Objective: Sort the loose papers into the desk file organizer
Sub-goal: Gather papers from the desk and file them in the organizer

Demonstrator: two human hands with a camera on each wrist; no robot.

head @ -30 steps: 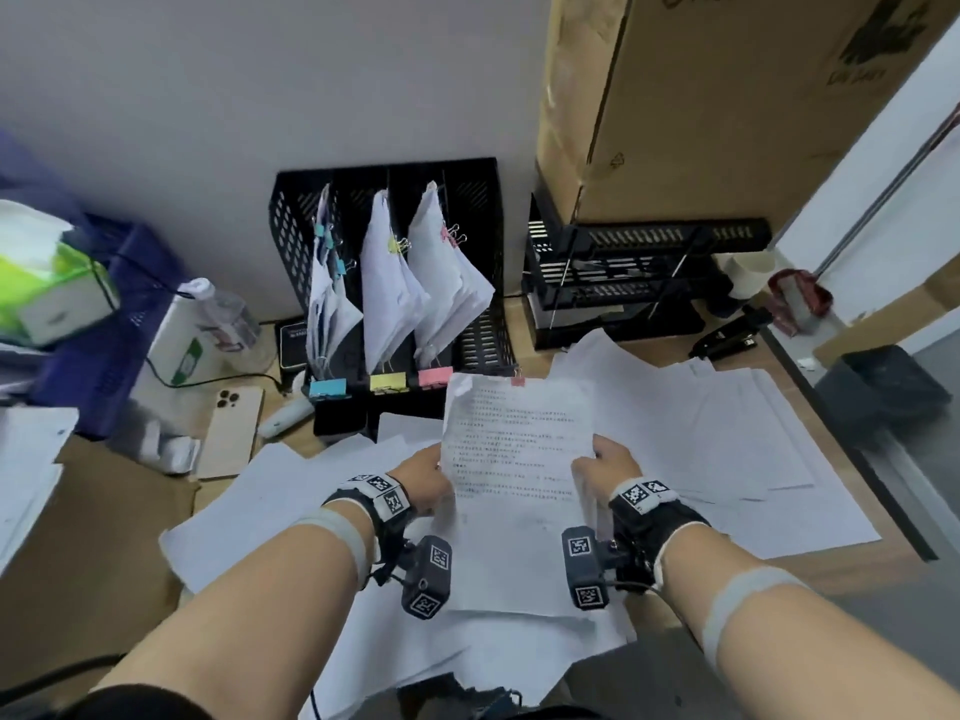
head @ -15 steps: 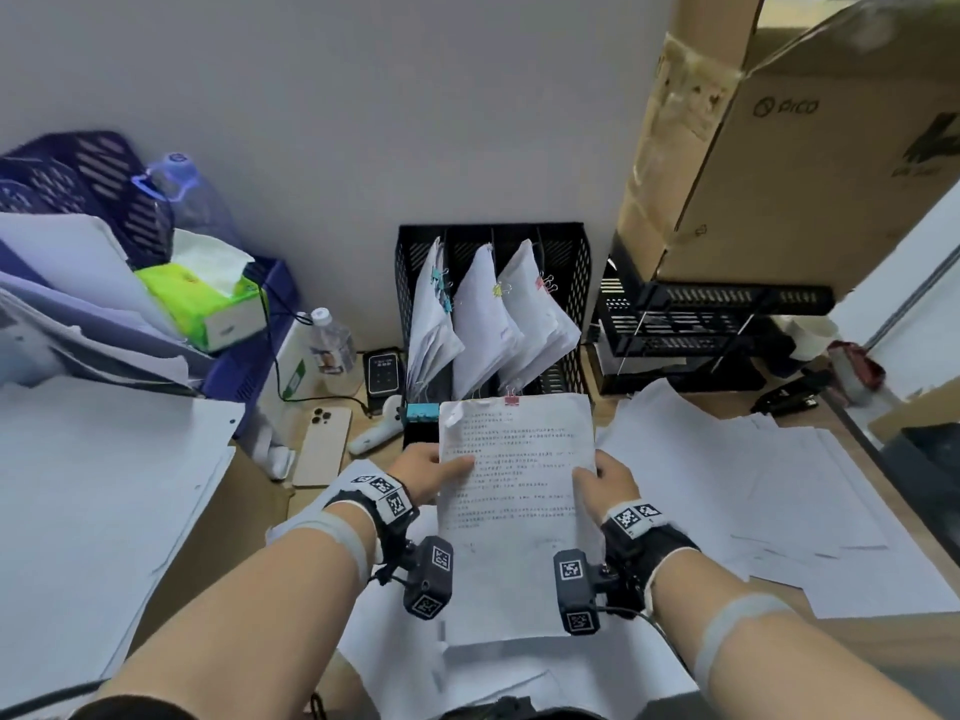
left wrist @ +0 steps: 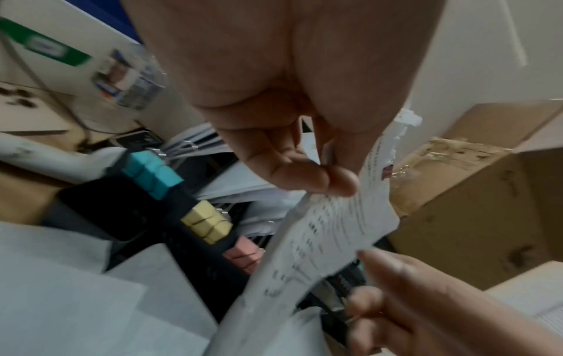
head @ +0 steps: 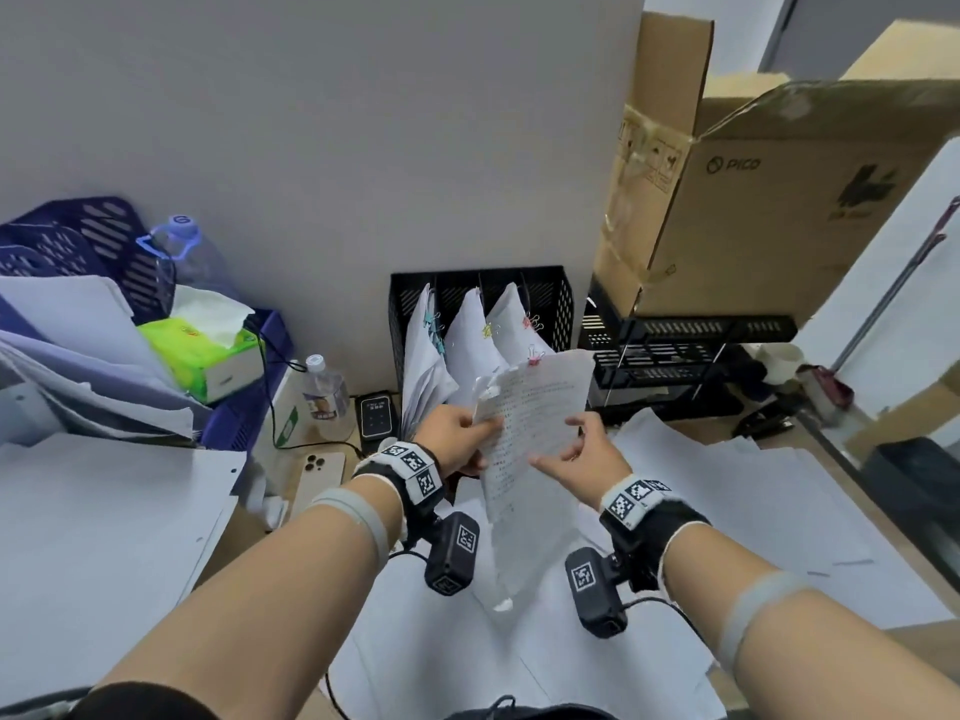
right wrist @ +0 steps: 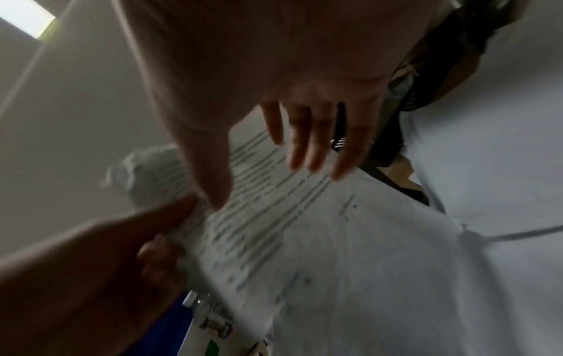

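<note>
A printed paper bundle, fastened at the top by a pink clip, is held upright and tilted in front of the black mesh file organizer. My left hand pinches its left edge between thumb and fingers. My right hand is beside the right edge with fingers straight and spread over the sheet, gripping nothing. The organizer's three slots hold clipped papers, with teal, yellow and pink labels on the front. Loose sheets cover the desk.
A large cardboard box sits on black stacked trays right of the organizer. To its left are a card reader, water bottle, phone, tissue box and blue baskets. A stapler lies at the right.
The bundle rose off the desk toward the organizer and tilted. My right hand let go of its edge and opened. The left hand kept its hold.
</note>
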